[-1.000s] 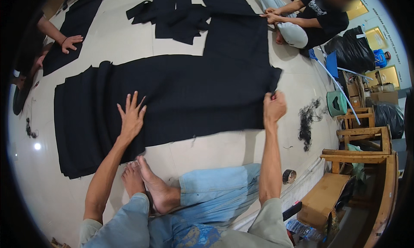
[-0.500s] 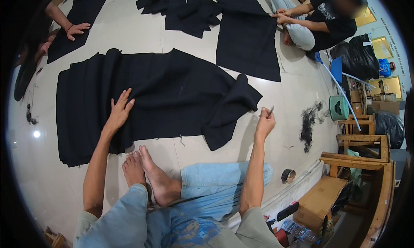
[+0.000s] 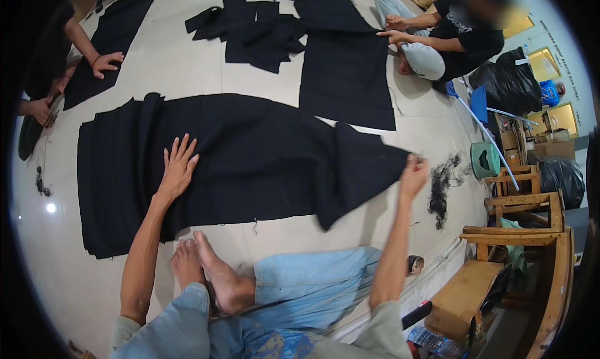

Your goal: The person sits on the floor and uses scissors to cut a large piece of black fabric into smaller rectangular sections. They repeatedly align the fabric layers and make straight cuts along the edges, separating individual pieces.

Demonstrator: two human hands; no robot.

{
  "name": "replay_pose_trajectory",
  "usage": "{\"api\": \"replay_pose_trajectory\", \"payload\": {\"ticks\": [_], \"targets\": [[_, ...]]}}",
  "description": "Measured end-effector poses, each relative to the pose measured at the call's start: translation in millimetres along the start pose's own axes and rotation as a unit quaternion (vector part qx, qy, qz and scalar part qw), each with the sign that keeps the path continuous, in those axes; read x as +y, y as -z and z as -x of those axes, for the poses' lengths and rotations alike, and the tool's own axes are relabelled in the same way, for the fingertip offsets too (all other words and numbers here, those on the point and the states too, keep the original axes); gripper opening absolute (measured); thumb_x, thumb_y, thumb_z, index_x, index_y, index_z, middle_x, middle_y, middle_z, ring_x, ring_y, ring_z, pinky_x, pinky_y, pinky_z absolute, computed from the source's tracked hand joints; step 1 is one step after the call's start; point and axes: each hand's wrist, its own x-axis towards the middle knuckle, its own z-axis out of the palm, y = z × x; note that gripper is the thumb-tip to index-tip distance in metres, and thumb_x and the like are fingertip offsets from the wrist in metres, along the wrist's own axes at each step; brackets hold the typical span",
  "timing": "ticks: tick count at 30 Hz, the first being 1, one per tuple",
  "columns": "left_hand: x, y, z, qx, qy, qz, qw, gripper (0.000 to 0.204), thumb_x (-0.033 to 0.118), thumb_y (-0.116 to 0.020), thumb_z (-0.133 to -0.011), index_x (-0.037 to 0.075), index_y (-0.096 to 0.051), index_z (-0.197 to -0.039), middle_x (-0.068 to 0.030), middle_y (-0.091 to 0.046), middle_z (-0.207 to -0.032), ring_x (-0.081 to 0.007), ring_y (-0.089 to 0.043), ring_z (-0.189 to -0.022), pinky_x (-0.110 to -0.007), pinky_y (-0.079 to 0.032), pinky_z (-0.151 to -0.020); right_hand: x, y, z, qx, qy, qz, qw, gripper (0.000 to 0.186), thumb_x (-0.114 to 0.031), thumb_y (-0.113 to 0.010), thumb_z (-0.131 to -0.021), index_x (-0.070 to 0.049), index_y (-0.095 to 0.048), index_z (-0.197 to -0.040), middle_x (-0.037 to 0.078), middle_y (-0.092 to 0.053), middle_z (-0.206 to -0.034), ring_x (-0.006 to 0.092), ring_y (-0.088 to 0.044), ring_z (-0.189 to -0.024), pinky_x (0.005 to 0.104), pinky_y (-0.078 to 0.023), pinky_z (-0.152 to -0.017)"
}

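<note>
On floor just beyond bare feet [image 3: 209, 273]: long black cloth [image 3: 250, 159]. Left hand [image 3: 177, 169] flat on it, fingers spread, gripping nothing. Right hand [image 3: 413, 176] pinched shut on cloth's right corner, lifted w/ a fold.

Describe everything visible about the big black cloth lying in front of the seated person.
The big black cloth is a long, dark, matte piece of fabric spread flat on the pale floor. Its left end shows layered, stacked edges; loose threads hang from the near edge. The right end is lifted and folded into a point, pinched by the right hand. The left hand presses flat on it with its fingers spread. Bare feet lie just by its near edge.
</note>
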Motion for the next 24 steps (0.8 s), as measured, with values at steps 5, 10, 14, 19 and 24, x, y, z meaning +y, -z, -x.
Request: {"api": "replay_pose_trajectory", "payload": {"ticks": [5, 10, 14, 19, 24], "targets": [[18, -19, -13, 0.044, 0.0, -0.119, 0.992, 0.059, 0.04, -0.044, -0.104, 0.016, -0.032, -0.156, -0.0092, -0.022, -0.165, -0.0348, -0.017, -0.152, -0.067, -0.015, -0.116, 97, 64, -108, -0.013, 0.049, 0.348, 0.936, 0.04, -0.042, -0.066, -0.094, -0.006, -0.066, -0.111, 0.017, -0.073, -0.096, 0.0367, -0.07, -0.089, 0.046, -0.052, -0.077], [-5, -14, -10, 0.066, 0.008, -0.106, 0.992, 0.066, 0.046, -0.047, -0.102, 0.015, -0.029, -0.157, -0.0112, -0.02, -0.166, -0.0359, -0.015, -0.153, -0.067, -0.009, -0.117, 11, 29, -5, -0.119, 0.092, 0.145, 0.978, 0.047, -0.041, -0.062, -0.096, -0.003, -0.065, -0.124, 0.017, -0.073, -0.104, 0.0324, -0.069, -0.094, 0.0422, -0.052, -0.083], [21, 9, 10, 0.092, -0.114, -0.071, 0.987, 0.067, 0.035, -0.057, -0.099, 0.013, -0.031, -0.156, -0.0128, -0.021, -0.165, -0.0344, -0.014, -0.153, -0.061, -0.006, -0.121, -91, 15, 166, -0.294, 0.097, -0.015, 0.951, 0.023, -0.017, -0.062, -0.098, -0.006, -0.07, -0.117, 0.013, -0.071, -0.115, 0.026, -0.07, -0.099, 0.036, -0.053, -0.086], [41, -3, 40, -0.009, -0.194, -0.092, 0.977, 0.065, 0.033, -0.059, -0.097, 0.017, -0.036, -0.155, -0.008, -0.023, -0.165, -0.03, -0.014, -0.154, -0.061, -0.003, -0.122, -90, -20, 207, -0.276, 0.161, 0.0, 0.948, 0.03, -0.011, -0.056, -0.1, -0.011, -0.065, -0.128, 0.007, -0.064, -0.132, 0.0288, -0.066, -0.112, 0.0343, -0.052, -0.093], [53, -22, 52, -0.028, -0.215, -0.079, 0.973, 0.056, 0.028, -0.058, -0.098, 0.017, -0.043, -0.151, -0.0077, -0.026, -0.164, -0.0267, -0.015, -0.154, -0.06, -0.002, -0.123, -48, -38, 165, -0.287, 0.245, 0.01, 0.926, 0.053, 0.008, -0.056, -0.087, -0.012, -0.058, -0.136, 0.003, -0.057, -0.142, 0.0291, -0.065, -0.115, 0.0361, -0.053, -0.093]]}}
